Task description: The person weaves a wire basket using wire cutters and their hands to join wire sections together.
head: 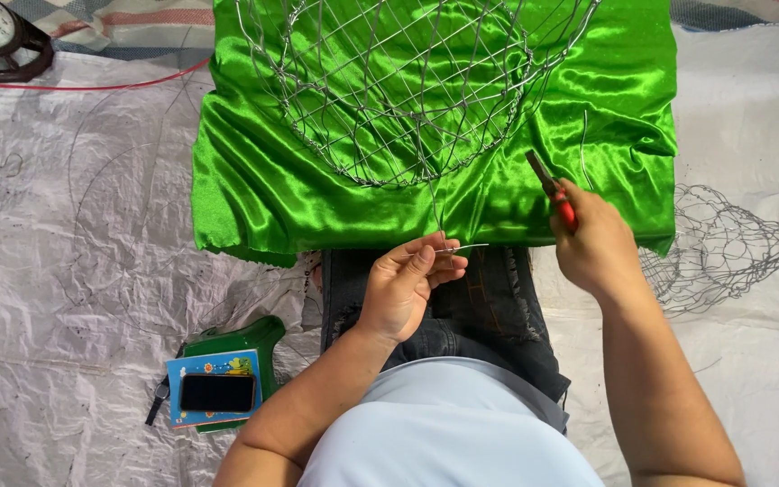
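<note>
Left hand [405, 281] pinches a thin wire [462, 248]; right hand [592, 243] grips red-handled pliers [552, 189].

Wire-mesh basket [398, 99] occupies the centre of the green satin cloth [254, 189], blocking passage there; bare cloth to its left and lower right is open to approach; the left hand [407, 284] and right hand [592, 243], the latter gripping red-handled pliers [552, 191], stand apart with an unobstructed gap between; a second mesh piece [723, 248] obstructs the right; a phone [217, 392] on a green stool [236, 347] obstructs the lower left; surrounding plastic sheet [74, 252] lies open.
</note>
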